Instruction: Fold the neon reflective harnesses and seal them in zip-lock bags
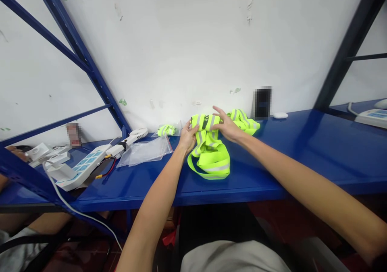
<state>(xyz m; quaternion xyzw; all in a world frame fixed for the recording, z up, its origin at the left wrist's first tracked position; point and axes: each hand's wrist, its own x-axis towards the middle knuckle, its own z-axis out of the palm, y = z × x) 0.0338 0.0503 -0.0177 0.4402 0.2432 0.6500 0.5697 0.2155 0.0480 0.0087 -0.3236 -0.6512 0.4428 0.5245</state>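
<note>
Neon yellow-green straps with silver reflective stripes [213, 161] hang and lie in loops on the blue table, their upper part gathered and raised between my hands. My left hand [188, 136] grips the left edge of the gathered part, thumb in front. On the other side, my right hand [227, 125] touches the right edge, its thumb and some fingers at the strap and the upper fingers stretched out. A dark piece shows in the middle of the gathered part. Behind my right hand lies a second heap of the same straps [244, 123].
Clear plastic bags [146, 150] lie left of my hands, near a bagged yellow strap [167, 130]. Further left are a white fan [138, 134], a power strip [86, 168] and cables. A blurred dark object [262, 102] and a white oval item [280, 115] stand back right.
</note>
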